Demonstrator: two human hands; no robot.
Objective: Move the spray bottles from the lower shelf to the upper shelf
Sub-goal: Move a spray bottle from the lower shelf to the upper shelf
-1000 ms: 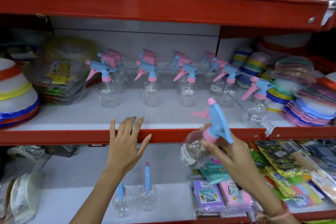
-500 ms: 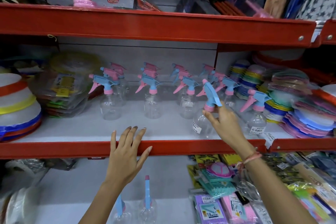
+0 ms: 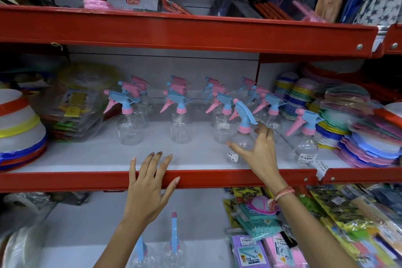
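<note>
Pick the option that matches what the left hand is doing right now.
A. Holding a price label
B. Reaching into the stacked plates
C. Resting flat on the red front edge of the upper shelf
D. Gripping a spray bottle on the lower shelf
C: the left hand lies open, fingers spread over the red shelf edge, holding nothing, while the right hand has its grip on a spray bottle standing on that shelf.

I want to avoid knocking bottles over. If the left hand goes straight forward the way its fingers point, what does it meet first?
The left hand likely meets the middle front spray bottle first; the bare shelf lies between. Depth is unclear.
</note>
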